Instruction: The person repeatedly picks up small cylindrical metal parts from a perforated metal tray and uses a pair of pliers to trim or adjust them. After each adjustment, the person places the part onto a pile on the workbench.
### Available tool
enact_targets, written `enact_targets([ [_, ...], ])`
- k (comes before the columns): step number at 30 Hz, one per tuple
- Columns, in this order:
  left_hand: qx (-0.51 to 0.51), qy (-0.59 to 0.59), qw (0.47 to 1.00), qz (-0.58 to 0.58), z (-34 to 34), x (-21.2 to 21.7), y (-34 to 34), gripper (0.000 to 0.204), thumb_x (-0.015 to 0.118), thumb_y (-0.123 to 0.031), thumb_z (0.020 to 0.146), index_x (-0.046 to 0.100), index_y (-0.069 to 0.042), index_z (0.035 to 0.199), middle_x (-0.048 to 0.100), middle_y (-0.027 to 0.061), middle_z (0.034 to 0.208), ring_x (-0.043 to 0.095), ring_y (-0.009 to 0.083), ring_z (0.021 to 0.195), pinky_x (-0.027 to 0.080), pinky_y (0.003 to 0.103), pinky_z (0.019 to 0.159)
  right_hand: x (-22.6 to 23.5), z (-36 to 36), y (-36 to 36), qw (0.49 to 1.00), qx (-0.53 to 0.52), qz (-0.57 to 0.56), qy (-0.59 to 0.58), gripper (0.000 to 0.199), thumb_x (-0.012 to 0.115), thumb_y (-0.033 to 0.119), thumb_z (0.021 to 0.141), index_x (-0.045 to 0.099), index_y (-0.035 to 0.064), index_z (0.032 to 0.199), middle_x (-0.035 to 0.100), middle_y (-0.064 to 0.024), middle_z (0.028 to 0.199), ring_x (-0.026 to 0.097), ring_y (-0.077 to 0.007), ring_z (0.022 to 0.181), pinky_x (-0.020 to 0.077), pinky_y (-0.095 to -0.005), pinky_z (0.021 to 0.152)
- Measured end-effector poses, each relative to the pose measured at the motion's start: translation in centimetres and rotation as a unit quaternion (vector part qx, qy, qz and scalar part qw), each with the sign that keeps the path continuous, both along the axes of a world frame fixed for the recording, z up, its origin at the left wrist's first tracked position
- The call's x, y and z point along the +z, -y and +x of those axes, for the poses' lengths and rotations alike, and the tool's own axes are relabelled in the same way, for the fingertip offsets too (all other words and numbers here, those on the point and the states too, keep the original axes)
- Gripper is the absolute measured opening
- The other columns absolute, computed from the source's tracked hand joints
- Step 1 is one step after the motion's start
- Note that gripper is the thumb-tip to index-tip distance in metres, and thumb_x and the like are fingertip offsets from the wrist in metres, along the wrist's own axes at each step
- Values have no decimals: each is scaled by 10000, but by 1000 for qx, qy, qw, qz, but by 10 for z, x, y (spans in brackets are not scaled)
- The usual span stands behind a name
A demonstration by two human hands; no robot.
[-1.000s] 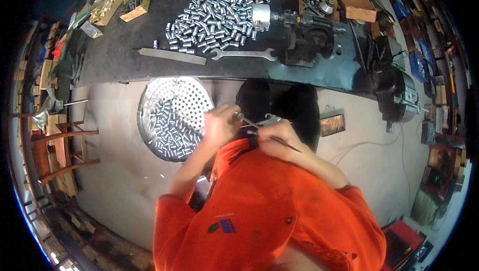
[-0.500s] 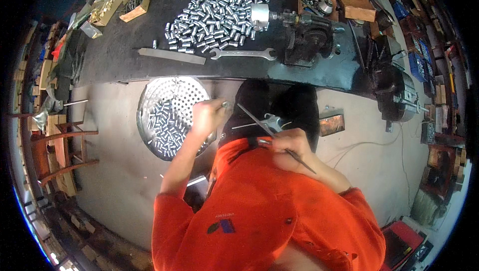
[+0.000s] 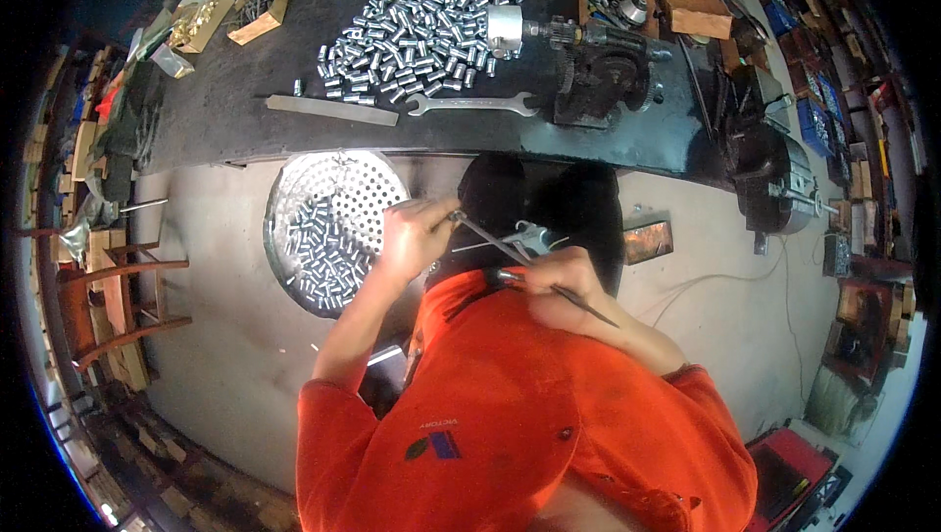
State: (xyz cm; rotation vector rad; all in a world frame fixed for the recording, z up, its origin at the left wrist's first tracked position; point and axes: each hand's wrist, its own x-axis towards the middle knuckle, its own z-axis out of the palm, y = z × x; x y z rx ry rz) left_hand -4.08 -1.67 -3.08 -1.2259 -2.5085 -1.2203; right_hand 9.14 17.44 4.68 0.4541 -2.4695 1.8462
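Metal rod (image 3: 480, 230) is lying slantwise between the two hands. The right hand (image 3: 561, 282) is gripping it, fingers curled firmly around its shaft, while the left hand's (image 3: 414, 236) fingers are pinching a small metal sleeve (image 3: 456, 217) at its far end; whether the tip is entering, I cannot tell. In my judgement, the rod is looking stiff, light and hardly fragile, so holding it by the rear half is giving good control. The smooth sleeve is probably being slippery, therefore better pinched across its sides.
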Motion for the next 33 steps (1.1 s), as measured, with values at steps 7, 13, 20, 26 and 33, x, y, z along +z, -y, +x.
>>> enact_targets([
  [7, -74, -31, 996, 41, 19, 2, -21, 342, 662, 9, 526, 654, -67, 859, 608, 86, 629, 594, 254, 555, 454, 343, 501, -42, -31, 14, 998, -26, -50, 28, 221, 540, 74, 701, 363, 20, 580, 322, -100, 502, 324, -204, 433, 267, -322, 436],
  [13, 20, -61, 997, -44, -23, -10, -4, 171, 702, -108, 656, 672, -63, 818, 619, 110, 630, 601, 241, 525, 473, 327, 503, -46, 0, -8, 995, -90, -36, 39, 208, 495, 13, 659, 335, 34, 528, 275, -41, 481, 294, -98, 442, 237, -284, 427],
  [20, 141, -85, 984, -66, -149, 32, -31, 264, 706, -186, 725, 664, -62, 955, 566, 109, 549, 553, 182, 475, 450, 308, 491, -18, 0, -12, 991, -98, -72, 60, 184, 459, -61, 615, 346, 35, 506, 272, -8, 466, 279, -66, 456, 217, -270, 409],
  [26, 104, 78, 986, 103, -151, 80, -49, 347, 651, -137, 805, 576, 5, 1112, 627, 69, 658, 567, 90, 554, 448, 246, 533, -31, -6, -13, 991, -126, -17, 31, 177, 471, -25, 632, 343, 28, 522, 283, -35, 495, 288, -75, 456, 223, -268, 409],
  [33, -116, 509, 850, 68, -1, 42, -28, 241, 585, -177, 884, 615, 21, 1018, 624, 48, 708, 596, 101, 661, 497, 248, 635, -34, -14, -11, 993, -101, -18, 52, 194, 496, -19, 640, 339, 26, 535, 308, -46, 494, 299, -80, 449, 235, -276, 405],
])
